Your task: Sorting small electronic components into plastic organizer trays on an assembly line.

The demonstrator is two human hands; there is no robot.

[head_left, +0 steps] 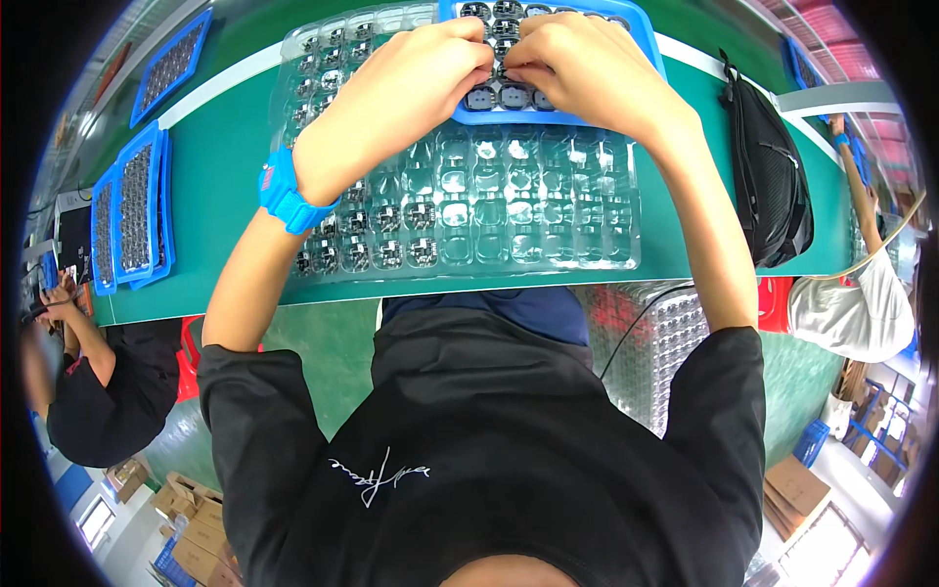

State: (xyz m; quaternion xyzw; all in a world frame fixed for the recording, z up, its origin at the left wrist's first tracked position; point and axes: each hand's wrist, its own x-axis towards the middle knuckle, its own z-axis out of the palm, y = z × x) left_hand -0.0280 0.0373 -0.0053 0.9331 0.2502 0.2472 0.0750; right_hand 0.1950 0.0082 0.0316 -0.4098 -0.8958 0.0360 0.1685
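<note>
Head view: the only view, looking down over the person's black shirt to a green table [225,186].
Left hand: the left hand [416,78] reaches forward with a blue wristwatch [284,196] on the wrist; its fingers are curled narrow and the tips press down at the near edge of the blue tray [641,39].
Right hand: the right hand [577,68] lies just beside the left, fingers bent and pinched together on the same row of the blue tray; whether a part sits between the fingertips cannot be told.
Blue tray: it lies at the far side of the table, under both hands' fingertips, its pockets filled with small dark parts [494,96].
Clear tray: a clear blister tray [509,205] lies nearer the person, under both wrists, its far edge tucked beneath the blue tray; dark parts fill its left pockets, the right pockets look bare.
Left of table: more blue trays [132,210] stand stacked, well apart from the hands.
Right of table: a black bag [768,176] rests near the right forearm.
Others: one person sits at the lower left [93,386], another at the right [861,303].
</note>
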